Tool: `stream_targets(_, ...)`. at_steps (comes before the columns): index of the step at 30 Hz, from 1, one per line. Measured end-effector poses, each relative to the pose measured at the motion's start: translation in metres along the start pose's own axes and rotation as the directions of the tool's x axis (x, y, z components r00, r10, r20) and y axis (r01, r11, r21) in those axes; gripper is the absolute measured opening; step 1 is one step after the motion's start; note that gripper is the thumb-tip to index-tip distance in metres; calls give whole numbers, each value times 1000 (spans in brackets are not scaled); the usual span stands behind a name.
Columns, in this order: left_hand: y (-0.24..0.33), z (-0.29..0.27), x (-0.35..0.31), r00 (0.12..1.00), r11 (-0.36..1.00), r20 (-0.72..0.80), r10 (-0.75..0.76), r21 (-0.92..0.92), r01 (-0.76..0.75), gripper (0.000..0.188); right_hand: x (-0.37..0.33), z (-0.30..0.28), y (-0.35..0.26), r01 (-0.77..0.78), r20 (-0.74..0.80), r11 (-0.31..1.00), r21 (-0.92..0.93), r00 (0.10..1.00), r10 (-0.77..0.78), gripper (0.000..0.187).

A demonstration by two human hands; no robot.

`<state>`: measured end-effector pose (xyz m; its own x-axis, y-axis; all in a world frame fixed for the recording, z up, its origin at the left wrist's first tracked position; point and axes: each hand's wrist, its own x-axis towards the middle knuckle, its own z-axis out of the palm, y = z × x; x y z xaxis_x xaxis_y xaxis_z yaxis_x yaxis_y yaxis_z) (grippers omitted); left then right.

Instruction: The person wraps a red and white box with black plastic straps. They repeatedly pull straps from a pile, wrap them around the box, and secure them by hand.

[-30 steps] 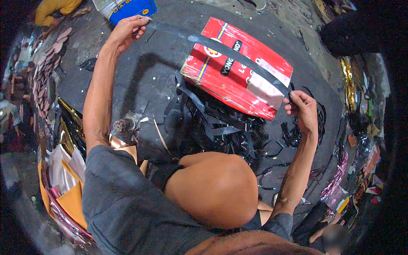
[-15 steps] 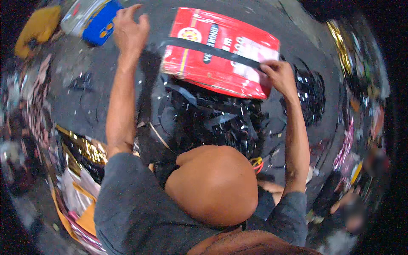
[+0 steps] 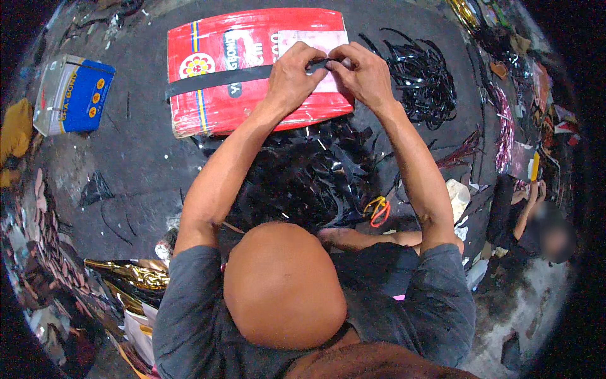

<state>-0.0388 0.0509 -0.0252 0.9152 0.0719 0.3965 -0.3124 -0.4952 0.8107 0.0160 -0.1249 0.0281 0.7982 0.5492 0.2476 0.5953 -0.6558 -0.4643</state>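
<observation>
Strip [image 3: 211, 81], black and flat, crosses red box [image 3: 221, 110].

The person [image 3: 252, 357] is wearing a dark-grey T-shirt [image 3: 218, 335], its short, loose sleeves [image 3: 440, 297] ending just above the elbows [image 3: 435, 221]. Dark shorts [image 3: 372, 275] are showing beside a rounded knee [image 3: 284, 284]. The left hand [image 3: 293, 77] and right hand [image 3: 363, 74] are going bare.

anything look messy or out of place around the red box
Yes: shiny black strips lie in a jumbled heap on the near side of the red box, and another black tangle sits to its right. Both look strewn rather than stacked. The dark band across the box shows no visible damage.
</observation>
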Motion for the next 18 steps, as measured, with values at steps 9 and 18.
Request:
stream_targets(9, -2, 3, -1, 997, 999, -74, 17, 47, -14, 26, 0, -2, 14, 138, -26, 990, 4, 990, -138, 19)
stream_targets(18, -11, 4, -6, 973, 956, -57, 224, 207, -208, 17, -5, -11, 11, 276, 69, 955, -111, 961, -269, 19)
